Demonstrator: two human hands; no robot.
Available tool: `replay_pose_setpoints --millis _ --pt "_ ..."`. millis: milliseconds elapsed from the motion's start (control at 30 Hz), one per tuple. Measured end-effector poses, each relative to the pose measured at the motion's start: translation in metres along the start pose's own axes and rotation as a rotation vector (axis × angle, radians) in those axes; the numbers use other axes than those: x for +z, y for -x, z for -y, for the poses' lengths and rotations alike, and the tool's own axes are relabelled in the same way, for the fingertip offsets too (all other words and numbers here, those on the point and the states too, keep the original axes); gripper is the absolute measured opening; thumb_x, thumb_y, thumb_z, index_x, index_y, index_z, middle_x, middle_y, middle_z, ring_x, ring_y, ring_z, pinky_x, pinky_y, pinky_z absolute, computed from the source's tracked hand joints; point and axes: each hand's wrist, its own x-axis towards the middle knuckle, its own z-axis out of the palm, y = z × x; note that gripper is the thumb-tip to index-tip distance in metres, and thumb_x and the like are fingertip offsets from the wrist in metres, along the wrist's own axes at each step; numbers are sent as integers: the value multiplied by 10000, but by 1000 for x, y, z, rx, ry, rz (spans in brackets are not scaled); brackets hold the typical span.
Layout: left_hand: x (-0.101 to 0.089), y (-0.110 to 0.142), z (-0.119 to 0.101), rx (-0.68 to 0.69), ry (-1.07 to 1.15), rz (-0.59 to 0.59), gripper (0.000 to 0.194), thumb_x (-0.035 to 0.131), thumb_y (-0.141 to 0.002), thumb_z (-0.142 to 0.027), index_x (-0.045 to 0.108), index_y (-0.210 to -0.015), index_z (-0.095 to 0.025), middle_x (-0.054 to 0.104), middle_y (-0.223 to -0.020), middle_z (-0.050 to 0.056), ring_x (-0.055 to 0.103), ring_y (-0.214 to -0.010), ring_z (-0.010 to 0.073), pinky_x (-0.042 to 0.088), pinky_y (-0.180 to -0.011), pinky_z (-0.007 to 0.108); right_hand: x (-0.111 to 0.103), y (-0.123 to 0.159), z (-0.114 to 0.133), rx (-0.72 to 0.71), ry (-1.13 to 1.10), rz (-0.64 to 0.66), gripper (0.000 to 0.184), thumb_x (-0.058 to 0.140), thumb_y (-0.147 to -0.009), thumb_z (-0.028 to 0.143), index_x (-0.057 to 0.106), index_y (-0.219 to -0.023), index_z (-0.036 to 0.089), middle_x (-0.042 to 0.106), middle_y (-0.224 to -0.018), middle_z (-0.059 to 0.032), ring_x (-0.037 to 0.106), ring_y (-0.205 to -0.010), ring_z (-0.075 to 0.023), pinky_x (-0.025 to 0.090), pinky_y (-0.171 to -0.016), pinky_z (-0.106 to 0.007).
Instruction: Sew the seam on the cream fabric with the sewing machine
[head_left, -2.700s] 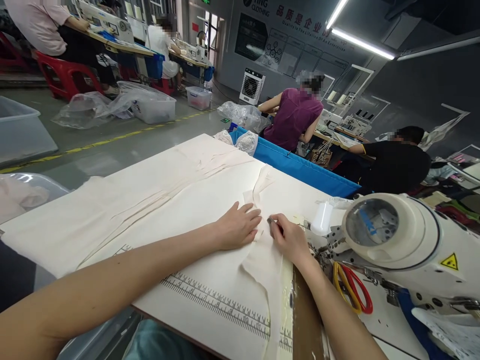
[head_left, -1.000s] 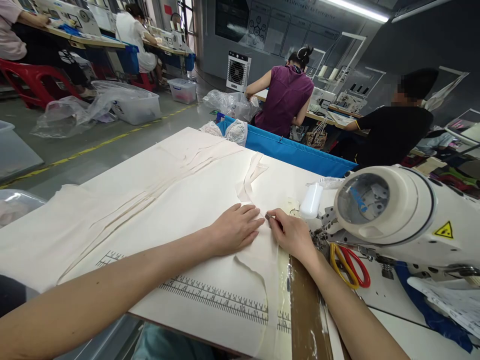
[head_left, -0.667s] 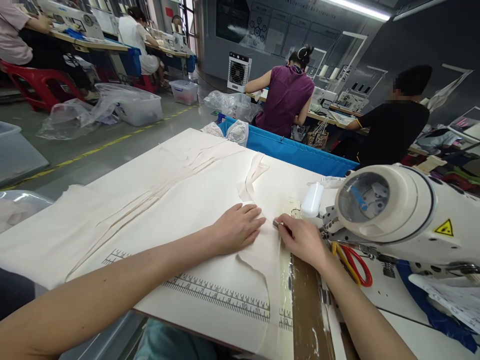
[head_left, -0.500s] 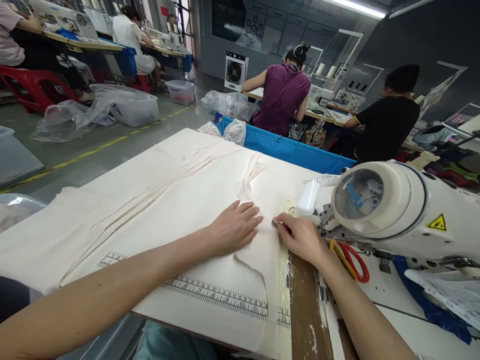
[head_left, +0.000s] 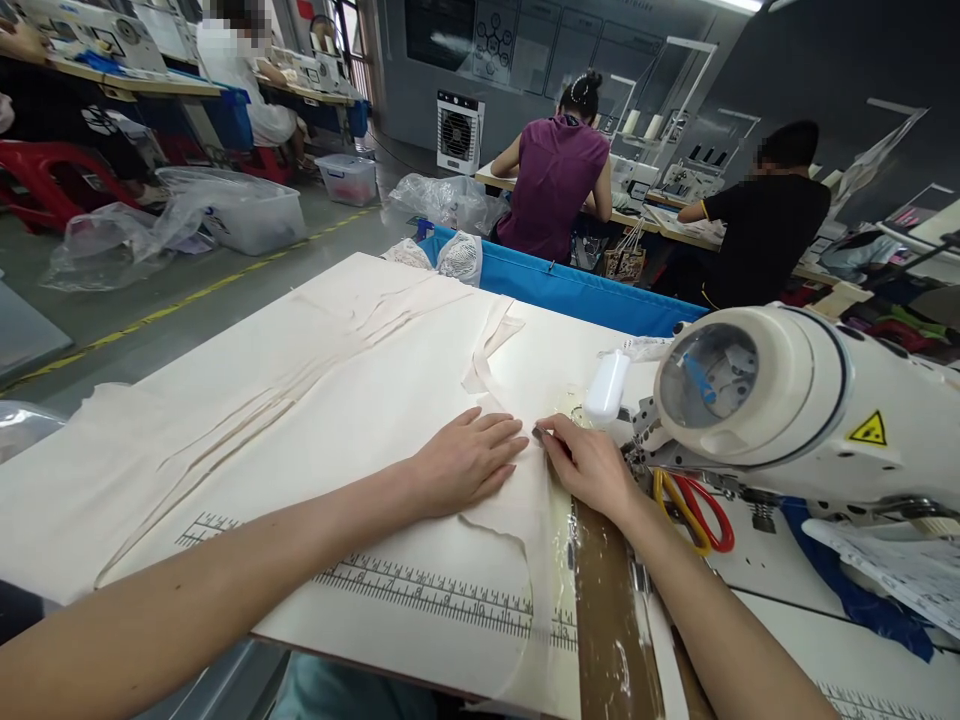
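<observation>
Left hand [head_left: 472,460] is laid flat, fingers stretched out and unclenched, on a pale fabric piece [head_left: 514,515] beside the right edge of the worktop [head_left: 382,430]. By the right hand [head_left: 589,465] a small metal piece [head_left: 538,433] is pinched between thumb and forefinger; what it is cannot be told. Since half a second ago, its tip has been brought back towards the left fingertips, and only a slight gap is left. By this, it may be judged, work at the same stretch of fabric is being continued; the left hand has been kept in place as a weight.

Two hands and one metal piece are counted. The fabric piece is run down to the near edge, over the printed ruler [head_left: 450,592]. One loose strip [head_left: 491,345] is laid beyond the left hand. Larger cloth [head_left: 90,480] is spread along the left side, its layers uncountable. Beyond the right edge, one white plastic object [head_left: 607,387], one machine head [head_left: 757,385] and two handle loops, one yellow [head_left: 670,503], one red [head_left: 720,520], are seen.
</observation>
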Motion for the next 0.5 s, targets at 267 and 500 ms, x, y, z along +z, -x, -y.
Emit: replay_pose_setpoints --millis 267,500 --pt "1 0 0 5 -14 -14 420 312 -1046 -342 497 -1381 -168 482 -1460 93 454 -1323 248 341 -1097 440 0 -1 6 0 48 5 287 376 -1006 241 619 -1155 210 763 -1019 -39 725 -858 -219 442 -661 -282" --pt "1 0 -1 -1 -14 -23 429 299 -1045 -341 502 -1381 -166 490 -1454 90 460 -1320 242 363 -1090 431 -12 4 3 -10 116 41 263 437 -957 219 667 -1085 207 772 -968 -47 725 -843 -230 433 -661 -287"
